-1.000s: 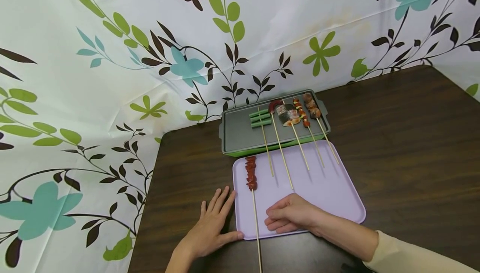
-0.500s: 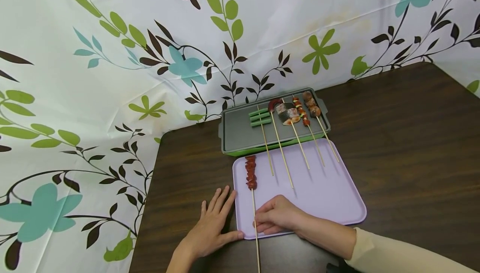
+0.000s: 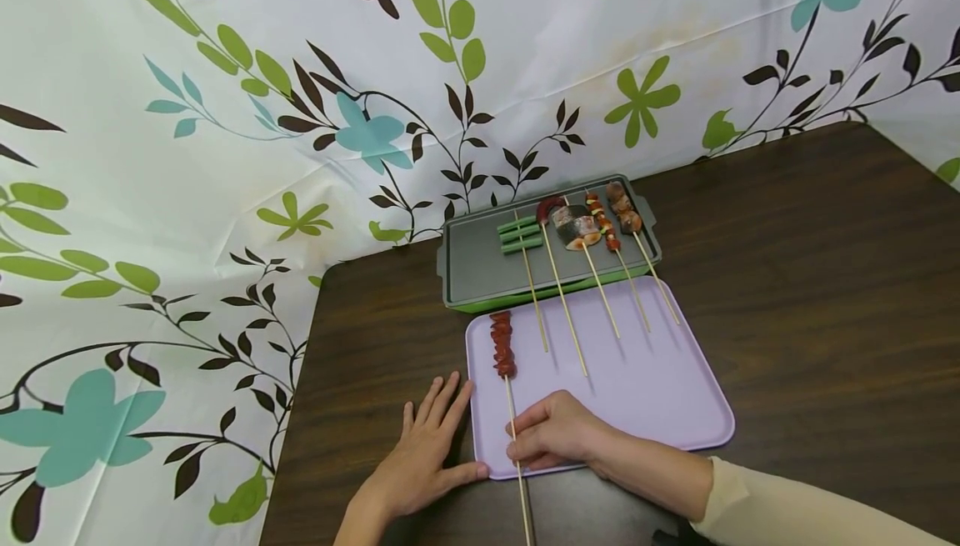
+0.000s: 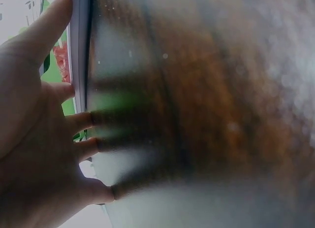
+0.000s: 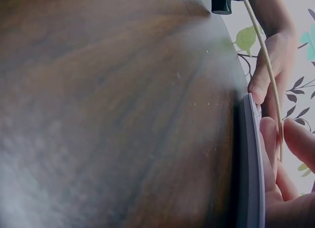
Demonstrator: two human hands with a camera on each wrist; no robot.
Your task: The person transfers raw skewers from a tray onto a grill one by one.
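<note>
A skewer of red meat pieces (image 3: 502, 346) lies along the left side of the lilac tray (image 3: 645, 396), its bare stick reaching past the front rim. My right hand (image 3: 558, 431) pinches that stick between thumb and fingers; the right wrist view shows the stick (image 5: 268, 65) running between them. Flat on the table beside the tray's left edge rests my left hand (image 3: 423, 456), fingers straight and spread. Its thumb touches the front left corner of the tray. In the left wrist view the same hand (image 4: 34, 139) lies along the tray's rim (image 4: 80, 46).
Behind the tray stands a grey-topped green grill (image 3: 476, 267). Several skewers lie on it, including green vegetable pieces (image 3: 521, 237) and brown meat balls (image 3: 624, 211), their sticks overhanging the tray. A patterned curtain (image 3: 525, 46) hangs behind the dark wooden table (image 3: 810, 279).
My right hand has moved left across the tray to the red meat skewer and taken hold of its stick. The stick's near end has swung slightly right. My left hand has stayed put.
</note>
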